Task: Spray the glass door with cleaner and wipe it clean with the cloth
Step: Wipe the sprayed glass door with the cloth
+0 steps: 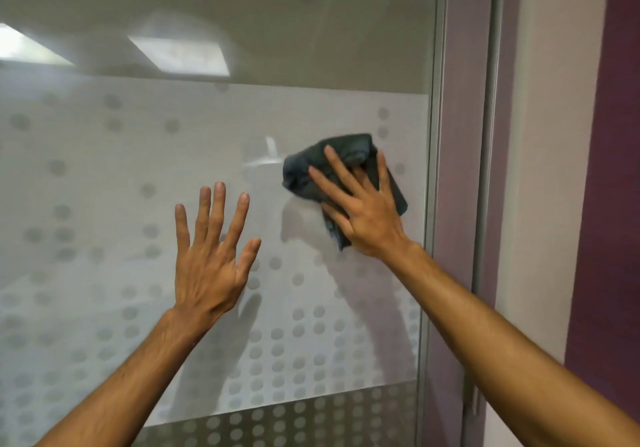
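Pressed flat beneath the right hand [367, 214], a dark grey-green cloth [346, 176] is held against the glass door [138, 204]; the fingers [337, 169] are spread wide over it rather than curled around it, so the cloth is pinned by the palm and not pinched. The cloth is bunched and folded, with its creased bulk showing above and to the left of the fingers and one corner hanging out below the heel of the hand. It lies on the right part of the pane, near the grey metal frame [434, 169] that runs down the door's edge. The left hand [211, 256] is raised lower and further left, well apart from the cloth, with all fingers spread open and nothing held; whether its palm touches the glass cannot be told. A frosted band patterned with rows of pale dots is seen across the middle of the door, clear glass above it and a darker dotted strip below. Faint reflections of both arms are visible in the frosted area. No brand, label or readable writing is seen on the cloth or the door. A purple wall [616, 169] stands to the right of the frame.
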Demonstrator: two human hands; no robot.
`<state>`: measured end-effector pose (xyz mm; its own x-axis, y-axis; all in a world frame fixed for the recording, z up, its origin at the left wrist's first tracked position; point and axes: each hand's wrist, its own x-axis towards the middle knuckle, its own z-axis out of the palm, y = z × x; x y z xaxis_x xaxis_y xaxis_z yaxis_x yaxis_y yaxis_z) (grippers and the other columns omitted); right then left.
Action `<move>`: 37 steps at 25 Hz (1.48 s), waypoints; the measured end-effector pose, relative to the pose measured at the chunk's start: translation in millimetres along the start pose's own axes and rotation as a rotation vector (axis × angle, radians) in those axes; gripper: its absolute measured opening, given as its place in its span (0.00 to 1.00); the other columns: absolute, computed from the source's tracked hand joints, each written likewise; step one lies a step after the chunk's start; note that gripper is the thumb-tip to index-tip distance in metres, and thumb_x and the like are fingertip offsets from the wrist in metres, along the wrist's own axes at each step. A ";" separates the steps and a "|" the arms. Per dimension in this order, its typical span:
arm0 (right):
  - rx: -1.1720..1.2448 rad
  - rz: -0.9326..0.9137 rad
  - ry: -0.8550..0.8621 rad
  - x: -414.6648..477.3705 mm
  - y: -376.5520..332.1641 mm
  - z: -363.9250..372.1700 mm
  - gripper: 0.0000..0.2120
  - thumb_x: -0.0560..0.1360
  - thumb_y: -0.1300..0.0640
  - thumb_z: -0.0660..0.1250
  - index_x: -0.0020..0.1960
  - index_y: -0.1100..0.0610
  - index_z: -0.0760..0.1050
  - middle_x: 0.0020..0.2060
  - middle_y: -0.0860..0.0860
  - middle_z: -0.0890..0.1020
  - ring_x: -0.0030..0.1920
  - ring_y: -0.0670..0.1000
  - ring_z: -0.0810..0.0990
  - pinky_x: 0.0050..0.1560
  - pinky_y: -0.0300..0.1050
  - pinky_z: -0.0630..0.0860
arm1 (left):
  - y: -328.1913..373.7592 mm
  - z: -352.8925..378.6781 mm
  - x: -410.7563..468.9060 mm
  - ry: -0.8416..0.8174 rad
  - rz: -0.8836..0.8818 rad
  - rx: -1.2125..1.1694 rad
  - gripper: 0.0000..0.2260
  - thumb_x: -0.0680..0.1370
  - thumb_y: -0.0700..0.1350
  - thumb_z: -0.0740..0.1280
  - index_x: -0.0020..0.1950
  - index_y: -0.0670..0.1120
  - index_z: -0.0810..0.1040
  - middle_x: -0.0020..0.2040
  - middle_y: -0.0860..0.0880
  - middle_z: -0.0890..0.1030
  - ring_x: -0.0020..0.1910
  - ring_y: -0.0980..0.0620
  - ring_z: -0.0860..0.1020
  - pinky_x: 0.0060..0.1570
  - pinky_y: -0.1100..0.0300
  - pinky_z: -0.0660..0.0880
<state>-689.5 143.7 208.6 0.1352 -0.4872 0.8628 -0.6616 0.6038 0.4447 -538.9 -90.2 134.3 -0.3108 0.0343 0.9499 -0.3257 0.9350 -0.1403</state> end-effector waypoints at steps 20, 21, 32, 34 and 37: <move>0.313 0.016 -0.006 -195.1 -176.7 39.5 0.28 0.80 0.64 0.68 0.78 0.52 0.68 0.78 0.58 0.67 0.69 0.57 0.78 0.65 0.63 0.73 | 22.9 -20.2 -93.7 -0.162 -0.136 -0.095 0.28 0.84 0.58 0.50 0.82 0.47 0.53 0.83 0.43 0.51 0.82 0.44 0.50 0.78 0.38 0.51; 0.392 0.098 -0.002 -192.0 -181.9 33.2 0.29 0.79 0.64 0.70 0.78 0.53 0.68 0.78 0.58 0.67 0.69 0.56 0.78 0.63 0.64 0.73 | 28.1 -26.2 -102.1 -0.149 -0.186 -0.134 0.28 0.84 0.57 0.51 0.82 0.46 0.56 0.83 0.43 0.54 0.82 0.45 0.54 0.78 0.41 0.54; 1.072 0.704 -0.123 -169.9 -258.0 -12.0 0.34 0.76 0.60 0.60 0.82 0.55 0.58 0.71 0.26 0.65 0.68 0.27 0.62 0.65 0.65 0.74 | 77.8 -82.6 -170.5 -0.398 -0.996 -1.297 0.13 0.79 0.39 0.69 0.64 0.45 0.79 0.55 0.49 0.86 0.56 0.51 0.84 0.55 0.61 0.80; 1.113 0.668 -0.192 -171.1 -272.1 -15.8 0.37 0.76 0.63 0.64 0.83 0.55 0.56 0.75 0.34 0.67 0.72 0.31 0.63 0.70 0.65 0.69 | 72.2 -87.7 -177.0 -0.359 -1.089 -1.304 0.16 0.76 0.36 0.71 0.64 0.43 0.78 0.55 0.48 0.86 0.55 0.50 0.85 0.54 0.62 0.80; 1.345 0.561 -0.387 -174.1 -286.9 -23.5 0.43 0.76 0.58 0.71 0.84 0.50 0.50 0.82 0.45 0.61 0.79 0.42 0.61 0.76 0.63 0.63 | 59.7 -100.4 -188.2 -0.289 -1.216 -1.288 0.17 0.76 0.33 0.71 0.64 0.42 0.78 0.55 0.46 0.87 0.55 0.48 0.85 0.53 0.61 0.81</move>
<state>-505.9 70.1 -63.6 -0.4125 -0.6573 0.6308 -0.7524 -0.1446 -0.6427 -410.2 -5.3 -24.8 -0.6282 -0.7367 0.2502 0.3190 0.0494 0.9465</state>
